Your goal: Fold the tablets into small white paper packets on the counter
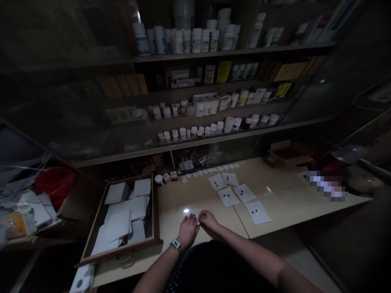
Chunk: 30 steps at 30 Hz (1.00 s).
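Both my hands rest close together on the beige counter (pixel 284 191) near its front edge. My left hand (pixel 188 229), with a watch on the wrist, lies with its fingers together and bent over a small white thing (pixel 198 221) between the hands. My right hand (pixel 208 219) is curled, its fingertips pinching at the same small white thing, which I cannot make out. Several white paper squares (pixel 227 197) with small dark pills on them lie in a loose row to the right of my hands.
A wooden drawer (pixel 155 211) with stacked white papers (pixel 122 219) stands open at the left. A row of small folded white packets (pixel 210 171) lines the counter's back. Glass-fronted shelves hold many white medicine bottles (pixel 198 108) and boxes. Clutter lies at the far left and right.
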Each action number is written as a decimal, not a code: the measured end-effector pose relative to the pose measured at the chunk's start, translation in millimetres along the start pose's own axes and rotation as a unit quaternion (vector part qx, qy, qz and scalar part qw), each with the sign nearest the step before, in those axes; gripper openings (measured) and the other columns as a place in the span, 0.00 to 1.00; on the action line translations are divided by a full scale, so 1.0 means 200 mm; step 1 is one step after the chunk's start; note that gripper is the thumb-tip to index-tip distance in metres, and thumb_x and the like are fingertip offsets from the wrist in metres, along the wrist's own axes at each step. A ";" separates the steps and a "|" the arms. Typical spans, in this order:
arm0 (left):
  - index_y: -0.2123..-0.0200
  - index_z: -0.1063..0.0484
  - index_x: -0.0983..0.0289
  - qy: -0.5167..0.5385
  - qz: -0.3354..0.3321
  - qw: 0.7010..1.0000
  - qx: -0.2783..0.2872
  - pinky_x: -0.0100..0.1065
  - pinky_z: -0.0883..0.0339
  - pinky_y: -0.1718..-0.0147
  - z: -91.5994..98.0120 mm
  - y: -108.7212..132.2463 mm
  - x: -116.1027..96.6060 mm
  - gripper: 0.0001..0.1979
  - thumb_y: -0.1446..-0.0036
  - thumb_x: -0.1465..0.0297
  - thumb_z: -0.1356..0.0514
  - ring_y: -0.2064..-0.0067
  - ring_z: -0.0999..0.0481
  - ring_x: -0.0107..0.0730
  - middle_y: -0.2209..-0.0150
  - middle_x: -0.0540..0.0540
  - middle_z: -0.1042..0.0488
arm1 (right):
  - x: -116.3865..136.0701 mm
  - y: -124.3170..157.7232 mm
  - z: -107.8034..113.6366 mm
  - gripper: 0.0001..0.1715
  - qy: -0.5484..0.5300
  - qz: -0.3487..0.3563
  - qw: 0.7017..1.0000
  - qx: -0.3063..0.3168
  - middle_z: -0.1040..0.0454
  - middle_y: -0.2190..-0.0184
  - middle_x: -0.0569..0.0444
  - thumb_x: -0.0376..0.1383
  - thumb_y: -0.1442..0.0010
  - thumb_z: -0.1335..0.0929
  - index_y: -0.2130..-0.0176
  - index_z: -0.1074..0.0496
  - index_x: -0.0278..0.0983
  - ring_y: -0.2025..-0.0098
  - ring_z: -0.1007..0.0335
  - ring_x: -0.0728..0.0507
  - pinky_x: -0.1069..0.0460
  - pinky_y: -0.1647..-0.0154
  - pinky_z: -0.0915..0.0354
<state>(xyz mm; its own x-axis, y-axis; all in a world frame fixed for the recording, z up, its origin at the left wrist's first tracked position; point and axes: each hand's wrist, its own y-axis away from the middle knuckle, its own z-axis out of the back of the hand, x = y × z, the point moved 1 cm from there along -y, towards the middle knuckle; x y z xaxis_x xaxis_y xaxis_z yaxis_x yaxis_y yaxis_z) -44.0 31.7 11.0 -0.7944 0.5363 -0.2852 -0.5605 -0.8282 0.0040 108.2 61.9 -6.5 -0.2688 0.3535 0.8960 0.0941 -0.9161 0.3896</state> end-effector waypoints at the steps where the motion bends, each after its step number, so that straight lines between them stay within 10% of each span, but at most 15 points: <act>1: 0.44 0.32 0.66 -0.003 -0.004 1.000 -0.015 0.49 0.39 0.42 -0.01 0.00 0.01 0.18 0.36 0.69 0.49 0.39 0.35 0.46 0.42 0.65 0.31 | 0.00 0.01 0.00 0.06 0.006 0.010 1.000 0.003 0.29 0.80 0.57 0.27 0.55 0.36 0.75 0.31 0.35 0.75 0.32 0.47 0.55 0.71 0.38; 4: 0.46 0.31 0.65 -0.002 -0.024 0.999 -0.046 0.48 0.34 0.45 -0.04 -0.01 0.05 0.17 0.36 0.73 0.50 0.41 0.32 0.45 0.43 0.63 0.30 | 0.05 0.06 0.04 0.11 0.106 0.113 0.988 0.017 0.24 0.72 0.52 0.27 0.49 0.37 0.68 0.26 0.35 0.67 0.29 0.45 0.53 0.64 0.36; 8: 0.46 0.30 0.64 0.036 -0.032 0.997 -0.056 0.44 0.33 0.45 -0.04 0.00 0.09 0.17 0.36 0.72 0.49 0.40 0.32 0.42 0.44 0.60 0.29 | 0.11 0.11 0.12 0.15 0.339 0.271 0.898 0.073 0.25 0.58 0.48 0.31 0.40 0.37 0.56 0.24 0.39 0.56 0.32 0.43 0.51 0.54 0.39; 17: 0.45 0.30 0.61 0.109 0.003 0.994 -0.020 0.41 0.39 0.39 0.02 0.01 0.09 0.19 0.38 0.73 0.48 0.37 0.37 0.36 0.41 0.55 0.32 | 0.11 0.03 0.07 0.12 0.474 0.287 0.818 0.153 0.25 0.61 0.46 0.32 0.37 0.36 0.61 0.23 0.36 0.56 0.34 0.41 0.50 0.57 0.40; 30: 0.60 0.25 0.63 0.215 0.181 0.952 -0.124 0.41 0.33 0.49 0.04 -0.03 0.06 0.11 0.40 0.72 0.47 0.51 0.26 0.39 0.56 0.59 0.23 | 0.12 -0.07 0.03 0.09 0.369 0.202 0.904 0.079 0.26 0.67 0.50 0.31 0.41 0.35 0.67 0.25 0.34 0.64 0.33 0.46 0.55 0.62 0.43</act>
<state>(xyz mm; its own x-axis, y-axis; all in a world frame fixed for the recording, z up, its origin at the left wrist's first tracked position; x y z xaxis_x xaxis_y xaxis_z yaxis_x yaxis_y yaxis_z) -51.4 43.7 15.0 -0.7260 0.1361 -0.6741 -0.1534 -0.9876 -0.0342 106.8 85.5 11.1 -0.7423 -0.2789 0.6093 0.4470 -0.8835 0.1402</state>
